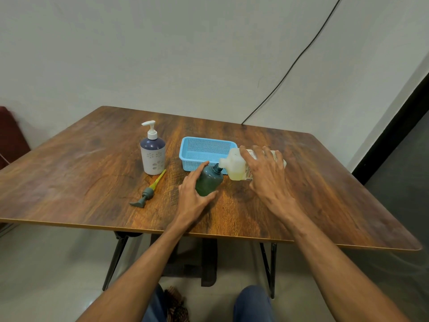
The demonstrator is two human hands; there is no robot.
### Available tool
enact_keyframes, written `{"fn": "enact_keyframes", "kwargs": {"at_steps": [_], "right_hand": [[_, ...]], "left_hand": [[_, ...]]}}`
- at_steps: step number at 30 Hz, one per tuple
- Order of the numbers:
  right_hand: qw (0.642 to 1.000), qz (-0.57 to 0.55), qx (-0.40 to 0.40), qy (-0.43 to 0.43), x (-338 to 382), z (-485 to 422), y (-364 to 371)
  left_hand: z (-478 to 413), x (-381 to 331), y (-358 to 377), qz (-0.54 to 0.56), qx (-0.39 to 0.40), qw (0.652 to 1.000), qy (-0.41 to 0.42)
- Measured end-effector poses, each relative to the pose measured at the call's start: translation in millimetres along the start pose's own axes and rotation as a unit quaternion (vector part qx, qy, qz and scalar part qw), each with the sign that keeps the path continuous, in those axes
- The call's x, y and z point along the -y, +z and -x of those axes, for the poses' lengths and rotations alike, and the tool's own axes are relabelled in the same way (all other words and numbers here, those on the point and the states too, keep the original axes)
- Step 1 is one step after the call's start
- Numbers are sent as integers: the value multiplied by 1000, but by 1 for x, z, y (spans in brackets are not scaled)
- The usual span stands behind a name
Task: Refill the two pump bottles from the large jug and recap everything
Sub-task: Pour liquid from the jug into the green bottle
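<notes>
My left hand (pixel 193 191) grips a dark green pump bottle (pixel 209 181) that stands on the table with its neck uncapped. My right hand (pixel 264 170) holds the large whitish jug (pixel 235 165) tipped on its side, its spout touching the green bottle's neck; yellowish liquid shows inside the jug. The green bottle's pump head (pixel 148 190), with a yellow tube, lies flat on the table to the left. A second pump bottle (pixel 152 153), white and dark blue with a white pump screwed on, stands upright further left.
A light blue mesh basket (pixel 206 151) sits just behind the green bottle and the jug. The wooden table (pixel 301 205) has its near edge close to my arms. A black cable runs down the wall at the back right.
</notes>
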State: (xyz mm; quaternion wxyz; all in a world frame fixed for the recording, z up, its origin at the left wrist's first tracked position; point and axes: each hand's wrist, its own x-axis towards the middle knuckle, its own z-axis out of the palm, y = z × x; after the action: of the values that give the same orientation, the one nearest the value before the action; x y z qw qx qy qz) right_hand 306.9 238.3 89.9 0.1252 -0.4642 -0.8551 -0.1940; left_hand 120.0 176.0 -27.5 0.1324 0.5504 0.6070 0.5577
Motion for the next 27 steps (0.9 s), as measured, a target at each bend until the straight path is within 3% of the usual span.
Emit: {"fn": "enact_keyframes", "kwargs": {"at_steps": [27], "right_hand": [[1000,8,-3,-3,1,-1,-2]], "left_hand": [[0,0,-2,10,4,1000,0]]}}
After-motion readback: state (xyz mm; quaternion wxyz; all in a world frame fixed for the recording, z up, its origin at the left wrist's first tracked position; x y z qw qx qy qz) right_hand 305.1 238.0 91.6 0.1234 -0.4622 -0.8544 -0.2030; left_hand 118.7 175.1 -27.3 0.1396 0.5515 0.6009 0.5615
